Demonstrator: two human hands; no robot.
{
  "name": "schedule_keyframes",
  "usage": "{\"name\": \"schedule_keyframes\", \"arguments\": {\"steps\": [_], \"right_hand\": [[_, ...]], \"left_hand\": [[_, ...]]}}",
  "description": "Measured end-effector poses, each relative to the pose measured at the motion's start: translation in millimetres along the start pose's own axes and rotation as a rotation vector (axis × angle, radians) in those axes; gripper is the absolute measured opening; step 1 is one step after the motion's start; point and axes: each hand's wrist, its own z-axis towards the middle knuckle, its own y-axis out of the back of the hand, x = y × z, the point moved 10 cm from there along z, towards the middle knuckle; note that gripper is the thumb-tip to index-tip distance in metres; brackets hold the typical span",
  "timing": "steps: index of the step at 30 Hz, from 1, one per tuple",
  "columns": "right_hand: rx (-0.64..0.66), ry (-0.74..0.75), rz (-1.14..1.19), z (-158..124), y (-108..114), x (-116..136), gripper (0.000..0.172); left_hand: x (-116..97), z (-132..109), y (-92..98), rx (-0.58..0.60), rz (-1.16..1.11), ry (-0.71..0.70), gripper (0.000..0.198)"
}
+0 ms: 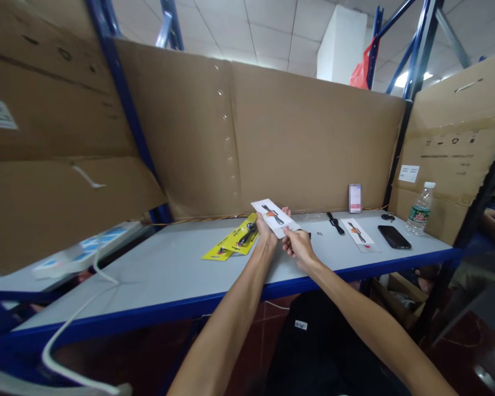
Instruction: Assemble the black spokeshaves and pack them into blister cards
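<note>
White card [274,216], thin, flat and rectangular

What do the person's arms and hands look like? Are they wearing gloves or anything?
No gloves! The left hand and right hand are bare. Both forearms, left and right, are slim and bare too, with no sleeves, watch or bracelet showing. Any rings are too small to tell.

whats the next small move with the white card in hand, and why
Perhaps lower the flat white rectangular printed card onto the light grey tabletop, since the left hand and right hand both hold it, and a similar white card lies there.
</note>
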Motion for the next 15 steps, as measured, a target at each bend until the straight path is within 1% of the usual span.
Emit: {"name": "schedule_keyframes", "arguments": {"steps": [5,10,15], "right_hand": [[-0.049,-0.019,0.070,-3,-2,-3,0.039],[-0.062,-0.075,0.135,-7,-5,-8,0.040],[-0.116,-0.095,0.184,-17,-2,-7,0.039]], "left_hand": [[2,1,6.9,-0.038,-0.050,0.036,0.076],[1,-4,5.8,-0.074,-0.055,0.068,0.071],[-7,-11,4.5,-0.104,-0.036,0.022,0.064]]}}
